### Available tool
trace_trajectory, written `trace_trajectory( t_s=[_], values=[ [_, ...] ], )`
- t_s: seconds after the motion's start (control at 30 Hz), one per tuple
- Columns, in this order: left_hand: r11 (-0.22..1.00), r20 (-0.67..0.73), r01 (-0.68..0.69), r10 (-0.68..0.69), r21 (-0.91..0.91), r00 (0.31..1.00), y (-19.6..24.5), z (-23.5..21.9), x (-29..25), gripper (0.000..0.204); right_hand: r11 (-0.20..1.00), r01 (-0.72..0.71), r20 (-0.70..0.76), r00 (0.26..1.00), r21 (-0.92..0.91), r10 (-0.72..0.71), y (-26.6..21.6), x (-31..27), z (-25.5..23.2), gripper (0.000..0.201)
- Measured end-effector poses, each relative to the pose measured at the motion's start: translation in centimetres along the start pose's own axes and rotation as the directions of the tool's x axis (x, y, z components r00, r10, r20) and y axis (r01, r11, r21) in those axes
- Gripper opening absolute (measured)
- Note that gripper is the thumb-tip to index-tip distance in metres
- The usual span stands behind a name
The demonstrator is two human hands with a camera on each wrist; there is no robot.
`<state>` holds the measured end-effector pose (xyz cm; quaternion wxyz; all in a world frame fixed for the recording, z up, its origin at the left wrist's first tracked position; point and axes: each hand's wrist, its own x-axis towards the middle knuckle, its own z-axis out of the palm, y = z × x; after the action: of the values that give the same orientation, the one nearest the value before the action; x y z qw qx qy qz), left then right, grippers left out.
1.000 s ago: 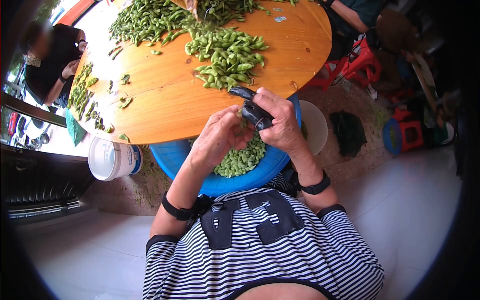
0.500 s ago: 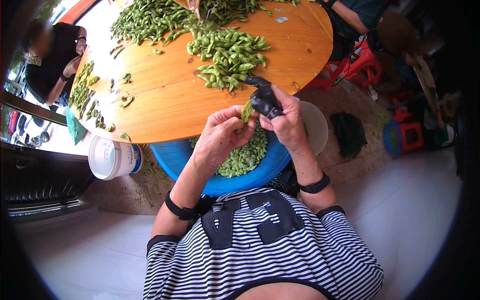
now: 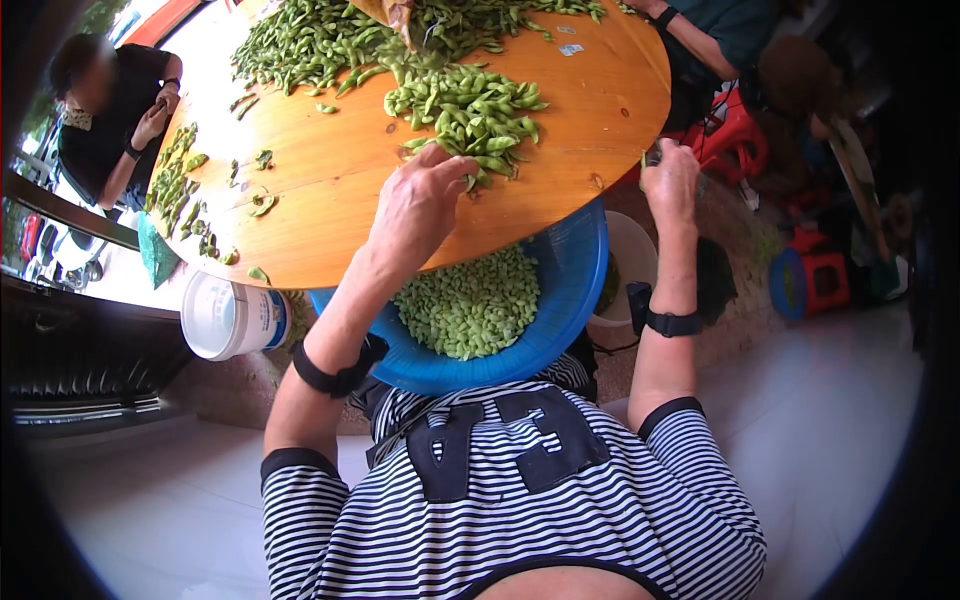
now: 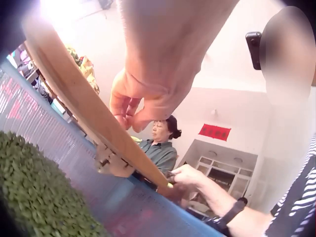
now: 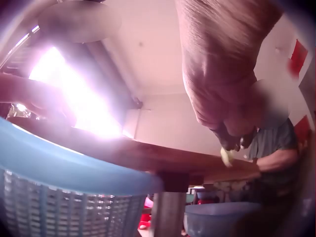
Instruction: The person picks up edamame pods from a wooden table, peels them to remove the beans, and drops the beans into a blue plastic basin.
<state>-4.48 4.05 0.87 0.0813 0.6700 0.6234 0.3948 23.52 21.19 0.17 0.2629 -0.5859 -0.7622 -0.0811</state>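
Note:
In the head view my left hand (image 3: pixel 415 205) reaches over the table's near edge, bent fingertips at the front of a heap of edamame pods (image 3: pixel 465 100). In the left wrist view its thumb and fingers (image 4: pixel 129 117) come close together; whether they grip a pod I cannot tell. My right hand (image 3: pixel 672 185) is off to the right, past the round table's edge, above a white bucket (image 3: pixel 630 262). Its dark-covered fingertips pinch a green pod (image 5: pixel 227 157). Between my forearms a blue basin (image 3: pixel 570 290) holds many shelled beans (image 3: pixel 470 305).
A larger pod pile (image 3: pixel 300 50) covers the back of the wooden table (image 3: pixel 330 190). Loose pods (image 3: pixel 172 185) lie at its left. A white pail (image 3: pixel 215 318) stands below the left edge. One person (image 3: pixel 110 120) sits at the left, another (image 3: pixel 700 45) at the back right.
My hands were together over the basin at a pod and have parted. The left moved forward to the pods on the table; the right swung out to the right with a pod.

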Motion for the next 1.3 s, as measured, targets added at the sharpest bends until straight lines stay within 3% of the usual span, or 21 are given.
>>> trace_trajectory(
  t_s=[0.07, 0.13, 0.23, 0.3, 0.37, 0.4, 0.43, 0.47, 0.5, 0.57, 0.73, 0.83, 0.9, 0.93, 1.0, 1.03, 1.1, 1.2, 1.23, 1.27, 1.3],
  values=[
    [0.978, -0.005, -0.084, 0.087, 0.188, 0.996, -0.7, 0.7, 0.9, 0.021, 1.000, -0.024, -0.061, 0.998, -0.018, 0.023, 1.0, -0.5, -0.7, 0.027],
    [0.975, 0.014, -0.063, 0.061, 0.215, 0.998, -0.9, 1.0, 1.3, 0.020, 1.000, -0.026, -0.092, 0.995, 0.002, 0.026, 0.7, -1.5, -2.3, 0.027],
    [0.975, -0.016, -0.042, 0.046, 0.218, 0.999, -1.6, 1.7, 1.5, 0.021, 0.950, 0.068, -0.029, 0.998, 0.303, -0.063, -1.9, -3.0, -3.8, 0.030],
    [0.980, -0.066, -0.042, 0.056, 0.195, 0.996, -2.0, 1.8, 1.4, 0.023, 0.810, -0.027, 0.095, 0.995, 0.586, -0.036, -4.1, -4.0, -3.6, 0.036],
    [0.998, -0.173, -0.058, 0.056, -0.007, 0.983, -2.1, 2.0, 1.2, 0.020, 0.467, -0.168, 0.265, 0.952, 0.868, -0.151, -5.8, -5.3, -2.8, 0.039],
    [0.998, -0.170, -0.063, 0.061, -0.008, 0.984, -1.5, 1.7, 1.1, 0.020, 0.408, -0.229, 0.331, 0.923, 0.884, -0.199, -7.2, -5.7, -3.2, 0.040],
    [0.939, -0.023, 0.147, -0.162, -0.310, 0.986, -0.3, 1.1, 0.8, 0.017, 0.349, -0.291, 0.389, 0.886, 0.891, -0.253, -8.4, -6.1, -3.6, 0.040],
    [0.754, 0.182, 0.371, -0.326, -0.543, 0.928, 0.6, 0.6, 0.5, 0.017, 0.265, -0.408, 0.480, 0.813, 0.873, -0.329, -9.3, -6.4, -3.5, 0.043],
    [0.755, 0.181, 0.369, -0.325, -0.542, 0.928, 1.1, 0.4, 0.2, 0.017, 0.099, -0.523, 0.521, 0.777, 0.847, -0.354, -10.4, -6.8, -3.6, 0.041],
    [0.418, 0.348, 0.493, -0.376, -0.763, 0.859, 1.9, 0.4, -0.3, 0.018, -0.062, -0.616, 0.533, 0.723, 0.785, -0.439, -11.0, -7.3, -3.5, 0.036],
    [0.320, 0.324, 0.475, -0.425, -0.820, 0.845, 2.6, 1.9, -1.3, 0.016, -0.137, -0.672, 0.546, 0.689, 0.728, -0.476, -11.4, -7.5, -4.3, 0.031],
    [0.453, 0.169, 0.388, -0.450, -0.803, 0.877, 3.1, 2.7, -1.6, 0.013, -0.183, -0.704, 0.543, 0.664, 0.686, -0.514, -10.8, -7.4, -4.1, 0.032],
    [0.606, 0.000, 0.312, -0.457, -0.732, 0.889, 3.1, 3.3, -1.8, 0.012, -0.205, -0.721, 0.532, 0.645, 0.662, -0.549, -10.7, -7.4, -4.1, 0.033],
    [0.606, 0.001, 0.312, -0.457, -0.732, 0.889, 3.0, 3.5, -1.9, 0.012, -0.208, -0.721, 0.537, 0.648, 0.660, -0.540, -10.8, -7.4, -4.1, 0.034],
    [0.777, -0.138, 0.225, -0.371, -0.587, 0.919, 3.1, 3.6, -2.1, 0.010, -0.213, -0.721, 0.542, 0.653, 0.660, -0.529, -10.9, -7.5, -4.0, 0.036],
    [0.777, -0.136, 0.225, -0.369, -0.587, 0.919, 3.4, 3.6, -2.1, 0.010, -0.231, -0.709, 0.530, 0.668, 0.666, -0.523, -10.8, -7.6, -3.7, 0.036],
    [0.939, -0.346, -0.013, -0.114, -0.343, 0.931, 4.0, 3.3, -2.1, 0.007, -0.248, -0.699, 0.519, 0.681, 0.670, -0.517, -10.6, -7.8, -3.2, 0.036],
    [0.904, -0.300, -0.017, -0.123, -0.428, 0.946, 3.7, 3.4, -2.5, 0.007, -0.275, -0.763, 0.579, 0.630, 0.585, -0.518, -10.1, -7.9, -2.8, 0.040],
    [0.904, -0.299, -0.018, -0.123, -0.428, 0.946, 3.6, 3.1, -2.5, 0.007, -0.360, -0.776, 0.533, 0.622, 0.517, -0.574, -9.9, -7.9, -2.8, 0.041],
    [0.619, -0.030, 0.186, -0.321, -0.763, 0.946, 3.6, 2.4, -2.4, 0.008, -0.436, -0.785, 0.481, 0.616, 0.440, -0.624, -9.7, -8.1, -2.7, 0.043],
    [0.199, 0.292, 0.386, -0.380, -0.901, 0.878, 3.4, 1.9, -2.3, 0.009, -0.436, -0.785, 0.481, 0.616, 0.440, -0.624, -9.7, -8.2, -2.5, 0.043]
  ],
)
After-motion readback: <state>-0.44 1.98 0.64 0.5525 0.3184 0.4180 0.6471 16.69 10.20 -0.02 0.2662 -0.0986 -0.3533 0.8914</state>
